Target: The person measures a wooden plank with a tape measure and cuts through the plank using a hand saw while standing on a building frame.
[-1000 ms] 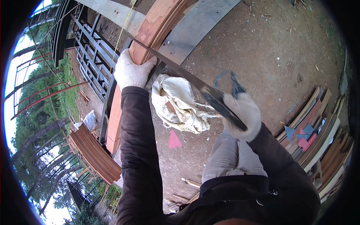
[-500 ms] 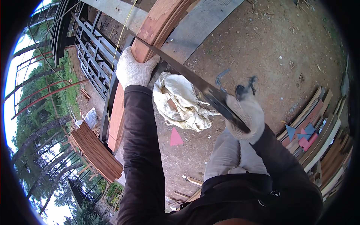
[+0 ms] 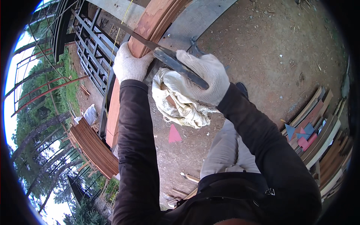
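My right hand [image 3: 208, 77], in a whitish knit glove, is closed round the dark handle of a handsaw [image 3: 148, 43]. The saw's long blade lies across a reddish-brown timber [image 3: 152, 22], near the timber's close end, and its tip reaches past the far side. Gloved too, my left hand [image 3: 132, 64] grips that timber's end just beside the blade, thumb on the right and fingers on the left. Below the hands, a crumpled off-white woven sack [image 3: 180, 103] sits partly behind my right hand. A second reddish timber [image 3: 112, 116] runs along under my left forearm.
A grey metal sheet [image 3: 200, 22] extends beyond the timber. Dark metal frames [image 3: 93, 48] stand at the far left, with stacked brown boards [image 3: 92, 150] nearer. Wood offcuts [image 3: 311, 131] are piled at the right. A pink triangular scrap [image 3: 174, 134] lies on the dirt ground.
My right hand has pushed the saw forward and left, from near my legs to close by the timber. More blade now passes beyond the timber. My left hand keeps its grip.
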{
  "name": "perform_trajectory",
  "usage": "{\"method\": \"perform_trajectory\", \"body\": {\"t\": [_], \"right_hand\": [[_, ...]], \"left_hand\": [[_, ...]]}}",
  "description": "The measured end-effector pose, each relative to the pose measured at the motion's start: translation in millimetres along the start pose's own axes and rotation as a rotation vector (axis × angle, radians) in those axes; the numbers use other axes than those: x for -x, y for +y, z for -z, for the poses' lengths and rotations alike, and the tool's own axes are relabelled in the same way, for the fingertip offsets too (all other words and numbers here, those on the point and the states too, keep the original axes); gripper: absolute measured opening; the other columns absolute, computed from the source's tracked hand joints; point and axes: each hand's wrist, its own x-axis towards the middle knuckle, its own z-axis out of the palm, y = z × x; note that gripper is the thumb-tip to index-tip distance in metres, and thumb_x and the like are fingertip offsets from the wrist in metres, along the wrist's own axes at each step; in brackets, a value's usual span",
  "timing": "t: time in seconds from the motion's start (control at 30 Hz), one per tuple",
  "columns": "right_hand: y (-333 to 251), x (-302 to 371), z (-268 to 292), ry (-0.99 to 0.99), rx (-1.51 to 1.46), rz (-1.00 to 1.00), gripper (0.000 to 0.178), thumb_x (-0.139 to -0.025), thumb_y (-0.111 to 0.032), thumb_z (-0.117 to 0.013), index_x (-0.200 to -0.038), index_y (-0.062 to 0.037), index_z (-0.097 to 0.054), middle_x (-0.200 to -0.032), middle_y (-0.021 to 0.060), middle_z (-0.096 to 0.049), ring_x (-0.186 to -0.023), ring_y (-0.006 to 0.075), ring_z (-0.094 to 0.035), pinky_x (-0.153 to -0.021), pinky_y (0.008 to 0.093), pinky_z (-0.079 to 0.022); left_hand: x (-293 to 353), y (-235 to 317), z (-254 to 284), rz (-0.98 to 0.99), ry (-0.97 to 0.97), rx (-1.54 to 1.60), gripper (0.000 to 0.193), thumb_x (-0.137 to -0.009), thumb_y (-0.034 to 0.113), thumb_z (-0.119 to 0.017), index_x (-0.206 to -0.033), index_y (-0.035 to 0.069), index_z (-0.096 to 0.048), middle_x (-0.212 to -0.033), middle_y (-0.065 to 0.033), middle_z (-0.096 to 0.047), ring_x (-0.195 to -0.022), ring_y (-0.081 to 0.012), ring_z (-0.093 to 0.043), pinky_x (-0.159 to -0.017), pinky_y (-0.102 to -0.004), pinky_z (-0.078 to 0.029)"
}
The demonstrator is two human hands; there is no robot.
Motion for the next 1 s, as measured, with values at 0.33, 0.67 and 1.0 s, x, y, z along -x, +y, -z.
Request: {"method": "perform_trajectory", "body": {"t": [0.33,0.67,1.0], "right_hand": [[-22,11,16,-0.048,0.11,-0.057,0.054,-0.087,-0.013,-0.079,-0.139,-0.0041,-0.065,-0.088,0.011,-0.071,-0.072,0.0304,-0.065,-0.073,0.0412,-0.049],[-32,47,38,-0.116,0.055,-0.148,0.064,-0.082,-0.011,-0.08,-0.143,-0.0071,-0.063,-0.087,0.0095,-0.071,-0.074,0.031,-0.068,-0.075,0.0442,-0.05],[-56,71,51,-0.085,-0.131,-0.391,0.059,-0.087,-0.005,-0.077,-0.143,-0.0006,-0.062,-0.105,0.0179,-0.076,-0.079,0.0308,-0.07,-0.072,0.0401,-0.055]], "left_hand": [[5,-5,1,0.012,-0.017,-0.029,0.086,-0.059,0.052,-0.098,-0.126,0.005,-0.069,-0.118,-0.0182,-0.075,-0.111,-0.0377,-0.073,-0.097,-0.0465,-0.058],[10,-12,4,0.02,-0.003,-0.056,0.085,-0.061,0.053,-0.096,-0.127,0.007,-0.068,-0.118,-0.018,-0.075,-0.109,-0.0378,-0.073,-0.095,-0.0465,-0.059],[12,-8,10,0.019,-0.026,-0.027,0.082,-0.066,0.048,-0.096,-0.129,0.004,-0.067,-0.12,-0.0198,-0.075,-0.112,-0.0387,-0.073,-0.098,-0.0454,-0.057]]}}
